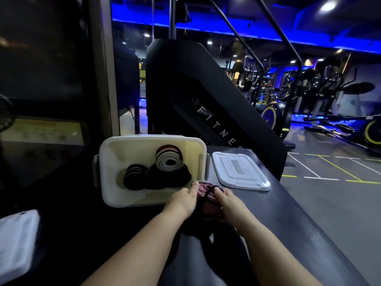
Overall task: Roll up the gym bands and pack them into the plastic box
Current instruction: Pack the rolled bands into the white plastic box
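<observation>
Maroon band roll (204, 187) sat gripped between your left hand (184, 198) and right hand (225, 200), the plastic box (107, 172) just ahead-left, nearer your left.

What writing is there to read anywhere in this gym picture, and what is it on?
"FITNE": white letters running down the black machine; the table edge cuts off the rest.
White lid: a grey patch in its middle, with nothing readable.
Yellowish board at the left: too blurred to read.
</observation>
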A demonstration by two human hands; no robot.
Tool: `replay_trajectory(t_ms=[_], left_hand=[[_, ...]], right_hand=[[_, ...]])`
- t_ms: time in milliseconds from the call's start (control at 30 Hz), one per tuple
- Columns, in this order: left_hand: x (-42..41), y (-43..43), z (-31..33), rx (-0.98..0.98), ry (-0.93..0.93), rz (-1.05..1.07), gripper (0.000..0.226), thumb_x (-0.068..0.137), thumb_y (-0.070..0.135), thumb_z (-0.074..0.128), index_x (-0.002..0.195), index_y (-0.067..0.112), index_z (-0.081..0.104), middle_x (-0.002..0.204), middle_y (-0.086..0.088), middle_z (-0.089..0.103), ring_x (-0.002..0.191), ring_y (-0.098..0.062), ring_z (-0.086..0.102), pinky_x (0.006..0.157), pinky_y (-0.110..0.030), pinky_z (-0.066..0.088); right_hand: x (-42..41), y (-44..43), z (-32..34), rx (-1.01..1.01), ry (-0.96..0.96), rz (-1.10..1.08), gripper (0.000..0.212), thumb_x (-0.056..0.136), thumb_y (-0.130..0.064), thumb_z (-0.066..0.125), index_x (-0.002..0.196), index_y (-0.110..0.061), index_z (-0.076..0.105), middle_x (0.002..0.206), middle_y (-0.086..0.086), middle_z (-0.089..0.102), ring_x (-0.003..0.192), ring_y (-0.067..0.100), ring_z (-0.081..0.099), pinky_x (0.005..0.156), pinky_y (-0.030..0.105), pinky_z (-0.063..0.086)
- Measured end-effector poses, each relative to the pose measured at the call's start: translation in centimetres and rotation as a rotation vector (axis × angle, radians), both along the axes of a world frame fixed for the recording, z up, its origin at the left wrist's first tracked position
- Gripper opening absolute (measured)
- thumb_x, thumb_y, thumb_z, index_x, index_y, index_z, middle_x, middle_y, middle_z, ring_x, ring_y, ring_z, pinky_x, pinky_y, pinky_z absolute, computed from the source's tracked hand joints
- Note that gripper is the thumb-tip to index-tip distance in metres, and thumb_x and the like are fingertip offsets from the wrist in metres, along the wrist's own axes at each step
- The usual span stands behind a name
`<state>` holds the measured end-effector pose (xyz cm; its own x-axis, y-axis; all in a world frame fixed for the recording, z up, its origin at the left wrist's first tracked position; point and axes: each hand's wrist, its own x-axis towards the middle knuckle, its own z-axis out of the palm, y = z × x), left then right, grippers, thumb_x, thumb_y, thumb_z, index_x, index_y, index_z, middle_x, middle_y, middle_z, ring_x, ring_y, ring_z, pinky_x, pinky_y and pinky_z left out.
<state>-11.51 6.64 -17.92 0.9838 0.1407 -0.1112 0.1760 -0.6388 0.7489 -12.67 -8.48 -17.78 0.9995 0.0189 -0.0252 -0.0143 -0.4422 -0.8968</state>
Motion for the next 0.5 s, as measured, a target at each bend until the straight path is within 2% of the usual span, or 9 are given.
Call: replay_trajectory(t_ms=[100, 167, 267, 333, 433, 500], left_hand=[[-1.4, 2.8, 0.4, -0.013, 0.0, 0.05, 0.071, 0.099, 0.059, 0.022, 0.131, 0.005, 0.055, 0.138, -0.019, 0.053, 0.129, -0.032, 0.048, 0.103, -0.032, 0.037], [-2.1, 4.6, 0.4, -0.034, -0.004, 0.074, 0.069, 0.1, 0.059, 0.024, 0.132, 0.006, 0.053, 0.139, -0.018, 0.052, 0.13, -0.032, 0.047, 0.104, -0.032, 0.037], [-3.1, 7.0, 0.6, -0.08, -0.028, 0.101, 0.061, 0.102, 0.053, 0.027, 0.132, 0.006, 0.052, 0.14, -0.017, 0.051, 0.13, -0.031, 0.046, 0.101, -0.032, 0.036], [-3.5, 8.4, 0.6, -0.121, -0.058, 0.112, 0.055, 0.103, 0.049, 0.029, 0.13, 0.007, 0.052, 0.137, -0.016, 0.052, 0.127, -0.031, 0.048, 0.099, -0.032, 0.037], [-4.1, 10.2, 0.8, -0.186, -0.114, 0.144, 0.051, 0.102, 0.049, 0.033, 0.131, 0.012, 0.053, 0.133, -0.012, 0.056, 0.124, -0.03, 0.051, 0.1, -0.032, 0.04], [-4.2, 11.3, 0.8, -0.224, -0.173, 0.177, 0.05, 0.101, 0.049, 0.036, 0.13, 0.014, 0.055, 0.131, -0.011, 0.059, 0.122, -0.028, 0.053, 0.102, -0.034, 0.041]], right_hand=[[-0.6, 2.7, 0.2, -0.024, -0.013, 0.031, 0.023, 0.098, -0.046, 0.043, 0.097, -0.027, 0.056, 0.111, 0.003, 0.068, 0.105, 0.022, 0.064, 0.094, 0.047, 0.051], [-1.1, 4.5, 0.4, -0.016, -0.016, 0.051, 0.032, 0.094, -0.052, 0.046, 0.105, -0.024, 0.057, 0.11, 0.004, 0.067, 0.104, 0.022, 0.064, 0.093, 0.047, 0.051], [-1.5, 6.8, 0.6, 0.009, -0.029, 0.099, 0.041, 0.085, -0.059, 0.049, 0.104, -0.024, 0.058, 0.105, 0.002, 0.068, 0.1, 0.022, 0.065, 0.092, 0.049, 0.052], [-1.7, 8.0, 0.8, 0.004, -0.046, 0.125, 0.024, 0.093, -0.047, 0.052, 0.099, -0.025, 0.059, 0.101, 0.002, 0.068, 0.098, 0.022, 0.065, 0.092, 0.049, 0.051], [-2.0, 9.6, 1.0, 0.04, -0.089, 0.182, 0.006, 0.094, -0.035, 0.057, 0.092, -0.03, 0.061, 0.095, -0.001, 0.069, 0.094, 0.021, 0.067, 0.091, 0.049, 0.052], [-2.2, 10.6, 1.4, 0.046, -0.156, 0.218, 0.007, 0.094, -0.029, 0.06, 0.092, -0.035, 0.061, 0.098, -0.003, 0.069, 0.095, 0.017, 0.066, 0.092, 0.045, 0.052]])
